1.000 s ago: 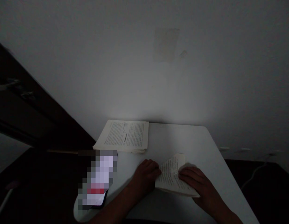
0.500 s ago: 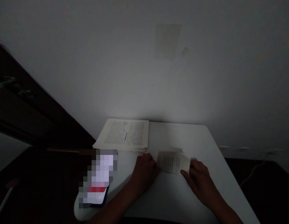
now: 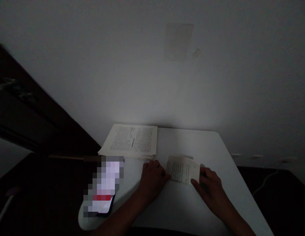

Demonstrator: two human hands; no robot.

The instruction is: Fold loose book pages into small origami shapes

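Observation:
A folded sheet of printed paper (image 3: pixel 181 169) is between my two hands, just above or on the white table (image 3: pixel 191 141); I cannot tell which. My left hand (image 3: pixel 154 177) has its fingers curled and its thumb at the paper's left lower edge. At the right edge, my right hand (image 3: pixel 210 183) holds the paper, thumb on the near side and fingers behind it. Beyond my left hand lies a stack of printed sheets (image 3: pixel 132 139).
A lit phone (image 3: pixel 105 190), its screen blurred out, lies at the table's left front corner. A pale wall (image 3: pixel 142 82) rises behind the table. On the left is a dark door (image 3: pixel 31 105) with a metal handle. A cable (image 3: pixel 265 182) runs along the right.
The folded paper has tilted slightly, so its printed face shows more and its top edge sits a little higher. Both hands stay in nearly the same places.

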